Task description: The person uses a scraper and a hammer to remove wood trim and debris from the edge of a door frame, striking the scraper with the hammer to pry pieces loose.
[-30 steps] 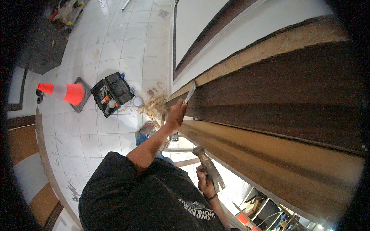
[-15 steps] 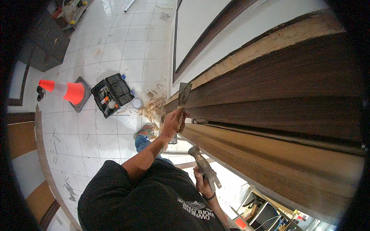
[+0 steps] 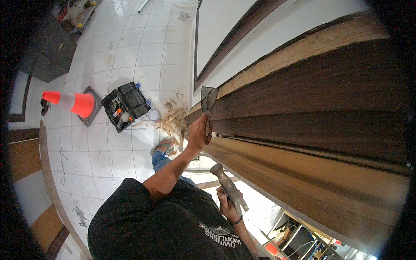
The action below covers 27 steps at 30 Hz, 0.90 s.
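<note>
My left hand (image 3: 198,135) grips the handle of a putty knife (image 3: 209,99), fingers wrapped round it. Its wide, stained blade points up and away, at the near end of a dark brown wood panel (image 3: 303,91) with a pale raw wood strip (image 3: 299,50) along its far edge. Lower and to the right, my right hand (image 3: 227,206) is closed round a worn claw hammer (image 3: 226,184), close to my torso. The hammer is apart from the knife. A lighter brown wood board (image 3: 303,173) runs below the dark panel.
Wood splinters (image 3: 173,119) lie on the white tiles by my foot. Left of them are a round whitish item (image 3: 154,115), an open black toolbox (image 3: 130,108) and an orange traffic cone (image 3: 73,103). A metal-framed rack (image 3: 294,236) with clutter stands at lower right.
My left hand has moved slightly up and right with the putty knife, and the blade has turned so its broad face shows more. The right hand and hammer are almost unmoved.
</note>
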Tool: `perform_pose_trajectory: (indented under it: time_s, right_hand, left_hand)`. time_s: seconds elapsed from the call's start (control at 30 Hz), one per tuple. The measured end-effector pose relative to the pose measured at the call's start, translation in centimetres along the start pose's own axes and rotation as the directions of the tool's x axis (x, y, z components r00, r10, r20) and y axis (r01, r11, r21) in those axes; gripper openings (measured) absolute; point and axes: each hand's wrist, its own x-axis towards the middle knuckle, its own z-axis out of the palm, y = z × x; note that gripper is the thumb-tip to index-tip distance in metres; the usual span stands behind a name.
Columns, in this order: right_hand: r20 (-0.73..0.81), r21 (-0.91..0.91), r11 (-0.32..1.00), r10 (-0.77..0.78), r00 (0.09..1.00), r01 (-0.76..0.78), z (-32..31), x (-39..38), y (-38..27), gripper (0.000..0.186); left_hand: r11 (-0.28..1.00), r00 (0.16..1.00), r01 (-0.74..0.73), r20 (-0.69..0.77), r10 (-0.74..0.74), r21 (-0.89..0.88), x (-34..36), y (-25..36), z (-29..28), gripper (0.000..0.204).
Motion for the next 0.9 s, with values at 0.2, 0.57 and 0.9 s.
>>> perform_pose_trajectory:
  time_s: [0.2,0.57,0.9]
  right_hand:
    - [-0.029,0.153,0.985,0.087,0.996,-0.082,-0.2,0.1,-1.1,0.035]
    - [0.033,0.085,0.994,-0.070,0.997,0.067,-0.2,0.5,-0.7,0.025]
    - [0.010,0.089,0.987,-0.132,0.991,0.131,-0.1,0.3,-0.5,0.026]
  left_hand:
    - [0.911,0.878,0.323,-0.278,-0.390,-0.256,0.5,-6.4,-3.4,0.046]
    - [0.707,0.837,-0.537,0.191,0.512,0.460,-3.0,6.3,0.5,0.018]
    - [0.804,0.943,-0.311,0.059,0.328,0.507,-1.9,10.2,4.8,0.019]
